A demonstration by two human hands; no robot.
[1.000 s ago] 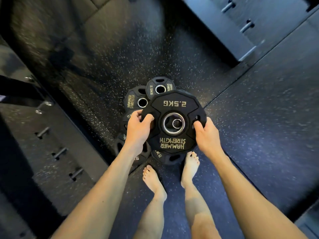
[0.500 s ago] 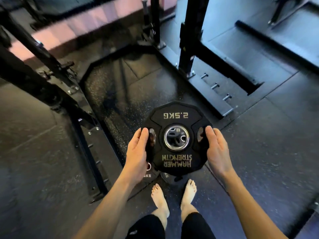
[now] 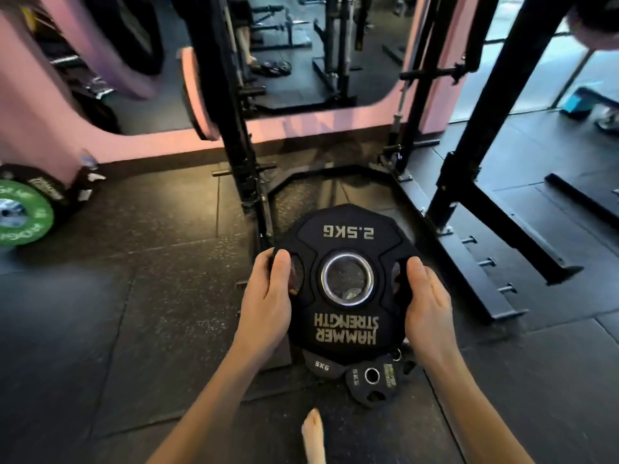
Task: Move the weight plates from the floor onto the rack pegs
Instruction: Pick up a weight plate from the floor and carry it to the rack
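Floor plates (image 3: 371, 380) half-hidden under held plate (image 3: 346, 279) (green one (image 3: 20, 212) blurred).

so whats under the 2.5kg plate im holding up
Below the 2.5kg plate, held by the left hand and right hand, more small plates lie on the floor; 5kg markings show. The held plate covers the rest of the pile.

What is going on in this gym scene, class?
A person holds a black 2.5 kg weight plate with both hands: the left hand grips its left edge and the right hand grips its right edge through the side openings. The plate is lifted clear of the rubber floor, in front of a black rack. More small plates lie on the floor just below it, not yet put away. A green plate stands at the far left.
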